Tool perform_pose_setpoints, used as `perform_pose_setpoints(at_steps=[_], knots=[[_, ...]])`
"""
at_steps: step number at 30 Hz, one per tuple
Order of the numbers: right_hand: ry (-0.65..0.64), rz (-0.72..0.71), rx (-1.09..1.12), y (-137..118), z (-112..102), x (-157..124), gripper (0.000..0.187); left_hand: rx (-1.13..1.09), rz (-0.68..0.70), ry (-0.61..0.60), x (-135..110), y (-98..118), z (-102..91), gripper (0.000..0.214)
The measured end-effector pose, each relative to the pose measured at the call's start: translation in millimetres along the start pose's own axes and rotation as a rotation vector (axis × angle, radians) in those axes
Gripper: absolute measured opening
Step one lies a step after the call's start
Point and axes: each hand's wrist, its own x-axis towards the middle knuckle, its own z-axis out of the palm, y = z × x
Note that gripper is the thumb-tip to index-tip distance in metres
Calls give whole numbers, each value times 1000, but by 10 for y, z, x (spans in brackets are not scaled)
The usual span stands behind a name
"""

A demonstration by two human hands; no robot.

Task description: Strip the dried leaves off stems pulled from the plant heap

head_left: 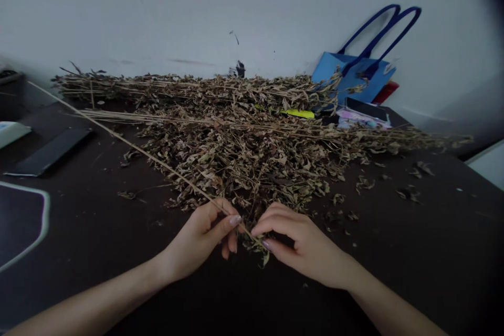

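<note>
**Working the last tuft of one stem, low centre; heap well grown, back row untouched**

Pinching a dry stem (157, 160) with the left hand (200, 239), thumb and forefinger closed tight on it, low centre of the frame. Gripping the leafy tip of the same stem with the right hand (299, 244), fingertips bunched together on it, just beside the left and nearly touching it. Tracing the stem from that tip up and away toward the upper left of the frame: bare along almost all its visible length, with only a small tuft showing between the two hands.

Judging progress from the lie of things:
- Noting a broad heap of loose leaves (252, 157) across mid frame, directly above the hands, on the dark surface (413, 241). Reading it as a good share already pulled off.
- Noting a bundle of bare stalks (118, 114) at the heap's upper left edge, looking stripped.
- Noting a row of leafy stalks (177, 86) along the wall at upper centre, and more trailing off right of centre, apparently not yet handled.
- Reckoning the stem in hand nearly finished, and the whole job perhaps midway. Not seeing how many stalks lie under the heap.

Logging the edges: blue bag (354, 76) at upper right, flat dark phone (51, 149) at left, yellow object (299, 113) among the stalks.
</note>
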Motion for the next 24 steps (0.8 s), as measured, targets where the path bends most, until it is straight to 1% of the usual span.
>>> perform_pose_setpoints(at_steps=[5,11,14,17,21,24], knots=[[31,-17,-52,4,34,1,18,-11,6,5,-13,12,4,23],[17,-34,-93,-15,40,13,17,-1,-2,13,-10,16,6,23],[29,-8,-95,-18,66,12,18,11,-1,20,-3,-5,4,22],[56,17,-110,-2,114,15,20,21,-2,16,-3,-21,12,22],[91,12,-130,45,162,19,23,13,4,8,-9,-15,19,22],[174,34,-121,86,137,19,23,15,4,10,-8,1,14,22]])
